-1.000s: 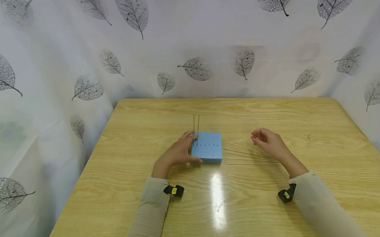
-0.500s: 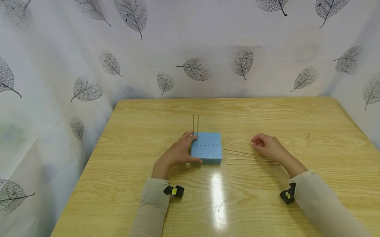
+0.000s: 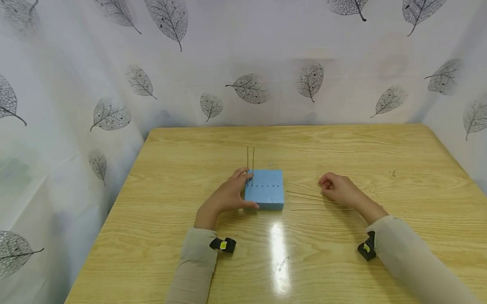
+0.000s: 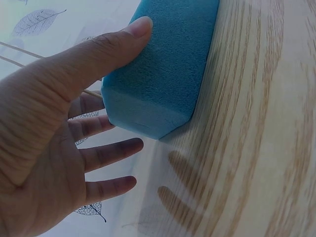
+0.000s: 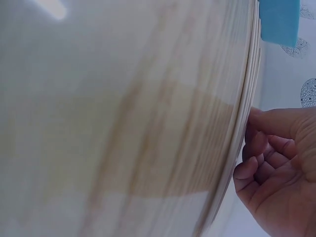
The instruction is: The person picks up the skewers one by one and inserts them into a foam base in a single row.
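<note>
A light blue foam block [image 3: 268, 196] lies on the table with a row of small dark holes across its top. Two thin wooden sticks [image 3: 253, 163] stand upright in the holes at its left end. My left hand [image 3: 225, 194] grips the block's left side, its thumb [image 4: 111, 49] against the near face and the other fingers spread toward the back. Right of the block, several loose thin sticks [image 3: 311, 210] lie fanned out on the table. Over their far part, my right hand [image 3: 340, 190] pinches at a thin stick with thumb and forefinger, the other fingers curled.
The wood-grain table [image 3: 178, 167] reaches back to a white curtain [image 3: 271, 45] printed with dark leaves, which also hangs at both sides. A black strap with a small camera [image 3: 223, 245] sits on each wrist. A bright reflection shows in front of the block.
My right hand has come down to the loose sticks and shifted slightly left, its fingers closing together. The left hand and the block have stayed in place.
</note>
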Available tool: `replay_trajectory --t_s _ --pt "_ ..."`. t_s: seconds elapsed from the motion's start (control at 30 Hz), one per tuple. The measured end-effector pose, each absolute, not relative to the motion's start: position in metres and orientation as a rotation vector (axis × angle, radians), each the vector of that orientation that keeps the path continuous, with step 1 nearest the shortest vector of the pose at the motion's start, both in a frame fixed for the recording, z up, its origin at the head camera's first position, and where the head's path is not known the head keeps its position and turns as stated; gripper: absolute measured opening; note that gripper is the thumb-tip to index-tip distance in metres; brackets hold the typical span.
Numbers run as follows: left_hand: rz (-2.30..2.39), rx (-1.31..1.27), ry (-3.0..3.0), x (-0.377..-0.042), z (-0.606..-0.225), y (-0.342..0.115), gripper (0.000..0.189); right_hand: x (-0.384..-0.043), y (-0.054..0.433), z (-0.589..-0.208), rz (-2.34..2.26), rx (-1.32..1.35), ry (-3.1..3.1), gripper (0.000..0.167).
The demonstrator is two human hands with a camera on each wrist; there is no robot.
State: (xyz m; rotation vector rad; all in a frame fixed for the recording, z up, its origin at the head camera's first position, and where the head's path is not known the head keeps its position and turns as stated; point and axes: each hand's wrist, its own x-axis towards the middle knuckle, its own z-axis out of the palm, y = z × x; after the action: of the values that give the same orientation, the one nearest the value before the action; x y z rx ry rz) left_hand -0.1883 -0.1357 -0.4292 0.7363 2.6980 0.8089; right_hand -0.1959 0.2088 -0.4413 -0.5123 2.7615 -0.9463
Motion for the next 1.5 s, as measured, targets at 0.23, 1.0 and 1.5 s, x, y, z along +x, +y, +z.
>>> replay_trajectory --t_s 0.23,1.0,1.5 --pt "0.794 0.735 2.704 -0.189 -0.432 -0.136 0.097 -0.196 0.204 -0.442 -0.874 -0.564 2.819 0.011" --pt "0.798 0.719 2.690 -0.188 -0.430 -0.135 0.098 -0.196 0.195 -0.410 -0.967 -0.731 2.883 0.016" --pt "0.792 0.711 2.694 -0.187 -0.428 -0.136 0.098 -0.197 0.173 -0.388 -1.219 -0.892 3.043 0.007"
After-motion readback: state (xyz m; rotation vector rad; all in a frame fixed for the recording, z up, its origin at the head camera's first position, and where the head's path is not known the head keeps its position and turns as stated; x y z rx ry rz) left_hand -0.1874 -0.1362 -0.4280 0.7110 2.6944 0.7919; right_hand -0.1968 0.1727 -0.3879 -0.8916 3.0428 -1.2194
